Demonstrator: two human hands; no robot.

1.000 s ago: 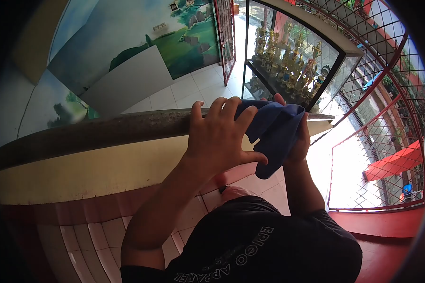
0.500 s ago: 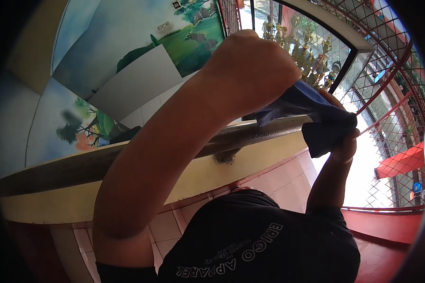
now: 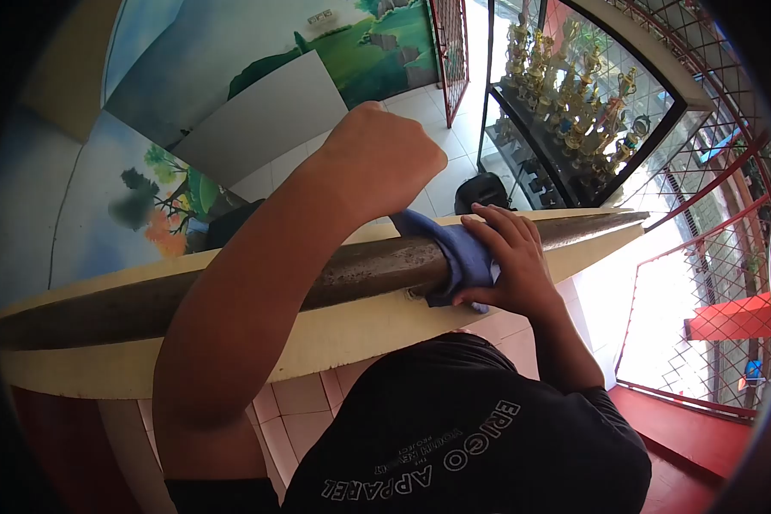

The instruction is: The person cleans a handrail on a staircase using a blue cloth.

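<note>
A blue cloth (image 3: 469, 255) lies draped over a dark rounded rail (image 3: 377, 267) on top of a cream ledge. My right hand (image 3: 514, 257) presses the cloth around the rail, fingers over the far side and thumb on the near side. Raised above the rail, my left hand (image 3: 390, 150) is closed in a fist with its back towards me. One end of the cloth runs up behind that wrist to the fist, whose fingers are hidden.
A glass case of gold trophies (image 3: 574, 103) stands beyond the rail, with a black bag (image 3: 485, 192) beside it. Red wire mesh (image 3: 702, 334) borders the right side. A painted wall (image 3: 257, 51) and a pale panel (image 3: 270, 124) are behind the ledge (image 3: 360, 330).
Both hands have come down and leftward from above the rail. The cloth, held in the air before, now wraps over the rail under my right hand.
</note>
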